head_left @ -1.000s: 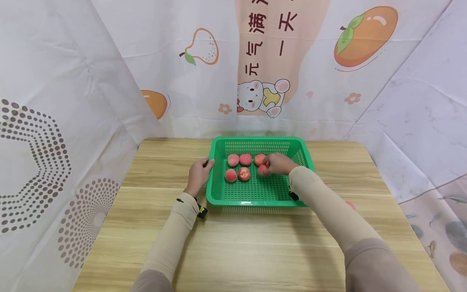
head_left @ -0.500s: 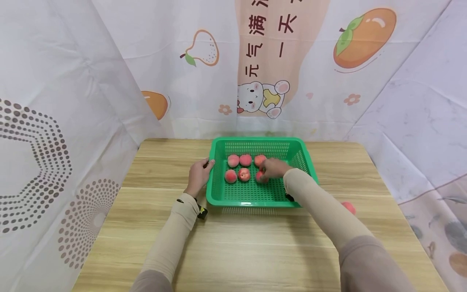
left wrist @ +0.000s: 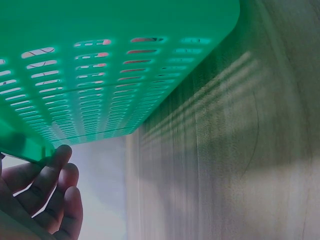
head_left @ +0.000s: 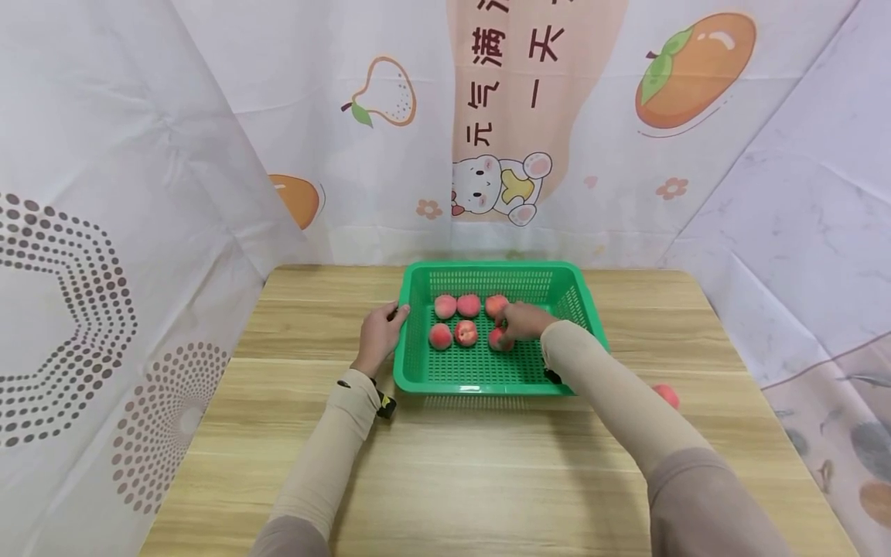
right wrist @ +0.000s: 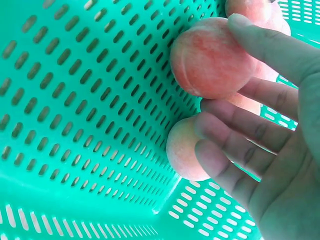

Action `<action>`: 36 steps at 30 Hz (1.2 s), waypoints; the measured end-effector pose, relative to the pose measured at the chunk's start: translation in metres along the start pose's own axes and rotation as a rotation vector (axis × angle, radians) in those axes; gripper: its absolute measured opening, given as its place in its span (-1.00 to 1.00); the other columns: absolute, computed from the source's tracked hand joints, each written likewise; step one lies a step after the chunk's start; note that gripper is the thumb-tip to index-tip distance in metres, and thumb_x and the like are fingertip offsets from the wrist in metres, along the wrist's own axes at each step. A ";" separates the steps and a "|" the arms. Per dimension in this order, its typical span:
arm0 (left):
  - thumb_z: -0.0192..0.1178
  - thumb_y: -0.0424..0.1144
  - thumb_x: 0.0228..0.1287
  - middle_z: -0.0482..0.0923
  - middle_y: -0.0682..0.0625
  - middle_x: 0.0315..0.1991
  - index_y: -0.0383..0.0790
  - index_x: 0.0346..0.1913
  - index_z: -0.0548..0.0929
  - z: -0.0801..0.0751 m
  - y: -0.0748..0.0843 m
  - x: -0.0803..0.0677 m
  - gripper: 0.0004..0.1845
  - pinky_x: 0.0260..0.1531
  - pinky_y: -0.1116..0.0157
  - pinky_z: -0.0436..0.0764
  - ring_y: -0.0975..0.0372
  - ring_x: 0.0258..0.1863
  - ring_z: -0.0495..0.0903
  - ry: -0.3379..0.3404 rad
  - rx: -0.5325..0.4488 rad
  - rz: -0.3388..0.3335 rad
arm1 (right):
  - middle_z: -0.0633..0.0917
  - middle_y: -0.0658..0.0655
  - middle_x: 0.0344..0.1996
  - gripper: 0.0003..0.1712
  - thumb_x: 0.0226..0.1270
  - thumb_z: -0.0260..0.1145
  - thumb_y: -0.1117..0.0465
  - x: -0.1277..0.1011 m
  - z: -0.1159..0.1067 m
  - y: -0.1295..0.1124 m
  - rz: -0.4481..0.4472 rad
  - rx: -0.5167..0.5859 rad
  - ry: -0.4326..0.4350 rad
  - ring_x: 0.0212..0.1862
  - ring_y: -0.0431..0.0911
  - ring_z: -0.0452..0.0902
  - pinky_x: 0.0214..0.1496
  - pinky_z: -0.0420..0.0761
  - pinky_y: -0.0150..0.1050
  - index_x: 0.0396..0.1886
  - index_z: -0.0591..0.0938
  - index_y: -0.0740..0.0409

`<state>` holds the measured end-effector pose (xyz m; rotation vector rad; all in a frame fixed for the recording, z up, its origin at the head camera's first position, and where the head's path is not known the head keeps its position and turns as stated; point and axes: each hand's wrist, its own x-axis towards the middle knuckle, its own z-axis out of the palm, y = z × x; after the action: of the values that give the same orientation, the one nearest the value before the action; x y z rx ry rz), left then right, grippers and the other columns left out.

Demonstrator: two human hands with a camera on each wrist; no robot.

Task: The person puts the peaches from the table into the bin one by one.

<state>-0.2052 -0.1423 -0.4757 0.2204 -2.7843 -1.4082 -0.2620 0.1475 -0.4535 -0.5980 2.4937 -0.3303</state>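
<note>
A green plastic basket (head_left: 480, 387) with slotted walls stands on the table. My left hand (head_left: 376, 338) grips its left rim; in the left wrist view the fingers (left wrist: 42, 192) are at the rim, outside the slotted wall. Inside the basket, my right hand (head_left: 527, 321) pinches a red peach (right wrist: 212, 60) between thumb and index finger, low over the basket floor. The other fingers of that hand reach past it, close to a paler peach (right wrist: 186, 150). Several more peaches sit in two rows toward the left, among them a front one (head_left: 465, 333) and a back one (head_left: 469, 305).
A lone pink peach (head_left: 666, 395) lies on the wooden table (head_left: 480, 480), right of the basket and beside my right forearm. A printed curtain (head_left: 390, 186) hangs directly behind the table's back edge, with more sheets at both sides.
My right hand has shifted slightly left and toward the front with the peach, then stayed nearly still. The lone peach on the table shows more from behind the right forearm. My left hand keeps its place.
</note>
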 end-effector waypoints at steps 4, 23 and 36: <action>0.00 0.11 0.46 0.63 -0.14 0.12 -0.16 0.30 0.53 0.000 0.000 -0.001 -0.46 -0.03 0.08 0.59 0.06 -0.03 0.62 0.000 0.000 0.000 | 0.67 0.15 0.07 -0.52 0.22 0.42 0.03 -0.002 -0.001 0.001 -0.015 -0.009 -0.004 0.10 0.07 0.53 0.10 0.55 -0.01 0.10 0.65 0.11; 0.00 0.12 0.46 0.62 -0.14 0.14 -0.17 0.31 0.51 0.001 0.000 -0.001 -0.44 -0.04 0.09 0.58 0.06 -0.04 0.61 -0.005 -0.001 -0.009 | 0.71 0.22 -0.01 -0.54 0.33 0.28 -0.03 -0.019 -0.032 0.023 -0.036 0.000 0.064 0.06 0.11 0.59 0.11 0.57 0.06 0.04 0.68 0.23; 0.00 0.12 0.46 0.59 -0.14 0.18 -0.17 0.32 0.51 0.001 -0.002 0.002 -0.44 0.03 0.07 0.57 0.05 0.05 0.60 -0.006 0.000 -0.009 | 0.68 0.32 0.03 -0.57 0.39 0.24 0.04 -0.039 -0.063 0.035 -0.039 -0.062 0.137 0.08 0.22 0.58 0.10 0.56 0.09 0.02 0.66 0.31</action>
<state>-0.2068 -0.1423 -0.4780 0.2292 -2.7915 -1.4137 -0.2802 0.2029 -0.3968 -0.6706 2.6347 -0.3189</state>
